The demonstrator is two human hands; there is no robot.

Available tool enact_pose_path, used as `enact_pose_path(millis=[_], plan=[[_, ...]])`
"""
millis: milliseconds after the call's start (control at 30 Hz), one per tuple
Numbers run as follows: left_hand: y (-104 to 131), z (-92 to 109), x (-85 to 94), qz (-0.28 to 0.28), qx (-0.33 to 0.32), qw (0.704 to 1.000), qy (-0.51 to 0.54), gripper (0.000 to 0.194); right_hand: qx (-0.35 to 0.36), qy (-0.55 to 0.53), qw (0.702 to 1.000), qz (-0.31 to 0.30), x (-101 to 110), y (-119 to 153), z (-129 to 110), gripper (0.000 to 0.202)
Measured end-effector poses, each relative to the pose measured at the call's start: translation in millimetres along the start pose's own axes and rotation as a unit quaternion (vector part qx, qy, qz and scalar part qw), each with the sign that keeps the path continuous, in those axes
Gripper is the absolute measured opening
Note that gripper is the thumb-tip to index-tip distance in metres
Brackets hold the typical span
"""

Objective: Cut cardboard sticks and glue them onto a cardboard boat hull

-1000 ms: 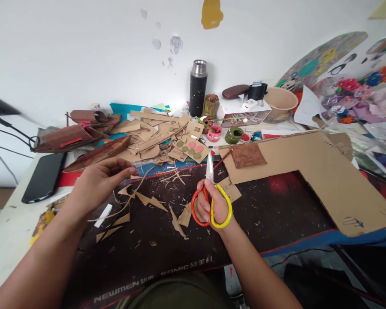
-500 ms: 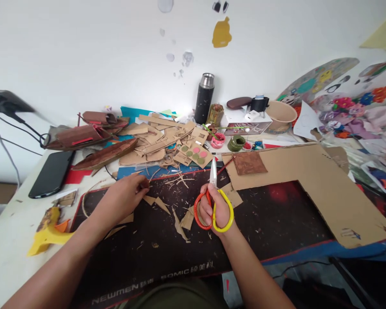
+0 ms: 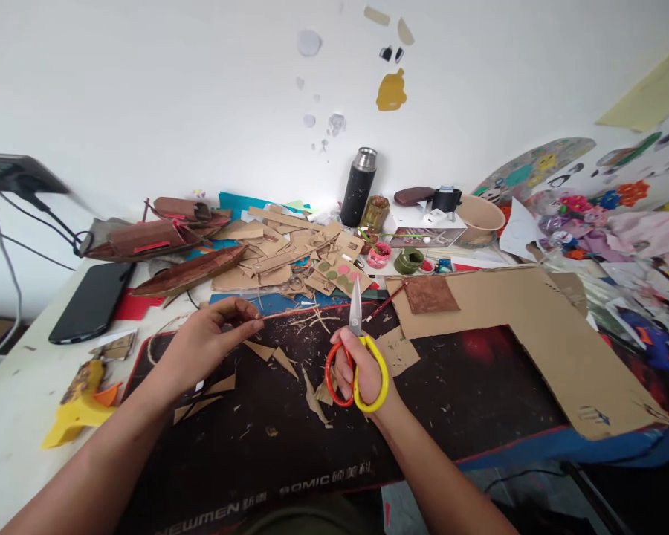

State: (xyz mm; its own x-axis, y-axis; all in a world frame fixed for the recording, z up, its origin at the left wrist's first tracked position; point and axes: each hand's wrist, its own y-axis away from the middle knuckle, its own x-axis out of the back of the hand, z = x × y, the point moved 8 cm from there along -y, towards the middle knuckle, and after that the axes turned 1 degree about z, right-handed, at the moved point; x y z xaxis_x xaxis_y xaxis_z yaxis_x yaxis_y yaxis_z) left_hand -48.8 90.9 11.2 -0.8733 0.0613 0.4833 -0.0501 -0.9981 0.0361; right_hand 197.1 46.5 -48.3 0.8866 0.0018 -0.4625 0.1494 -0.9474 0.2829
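Note:
My right hand is closed around scissors with one red and one yellow handle loop. The blades point away from me and look closed. To the left, my left hand hovers over the mat's left part, its thumb and fingertips brought close together near thin strips; whatever it pinches is too small to make out. Cardboard scraps lie on the dark mat between and below my hands. Behind them is a pile of cut cardboard. Thin cardboard slivers are scattered between my hands.
A large cardboard sheet and a brown square lie at right. Paint jars and a black flask stand at the back. A phone, a yellow glue gun and brown boat-shaped pieces are at left.
The view has shifted slightly. My right hand has moved a little left with the scissors. The fingers of my left hand have spread somewhat, its thumb now extended to the right.

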Motion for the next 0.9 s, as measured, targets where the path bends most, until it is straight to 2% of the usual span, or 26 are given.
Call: enact_pose_path(millis=[100,267,400,667,900], plan=[[-2,9,-6.9,-0.010,0.004,0.998,0.058,0.033,-0.014,0.014,1.000,-0.011,-15,-2,3,0.052],[-4,22,-17.4,-0.019,-0.021,0.997,0.073,0.036,-0.018,0.024,0.999,-0.011,-38,-15,9,0.053],[-4,18,-23.3,-0.034,-0.028,0.996,0.081,0.034,-0.013,0.041,0.999,-0.032,-53,-27,13,0.055],[-2,6,-29.0,-0.061,-0.025,0.991,0.117,0.027,-0.016,0.045,0.998,-0.028,-65,-37,15,0.054],[1,7,-33.9,-0.095,-0.009,0.983,0.156,0.027,-0.016,0.044,0.997,-0.058,-78,-44,14,0.052]])
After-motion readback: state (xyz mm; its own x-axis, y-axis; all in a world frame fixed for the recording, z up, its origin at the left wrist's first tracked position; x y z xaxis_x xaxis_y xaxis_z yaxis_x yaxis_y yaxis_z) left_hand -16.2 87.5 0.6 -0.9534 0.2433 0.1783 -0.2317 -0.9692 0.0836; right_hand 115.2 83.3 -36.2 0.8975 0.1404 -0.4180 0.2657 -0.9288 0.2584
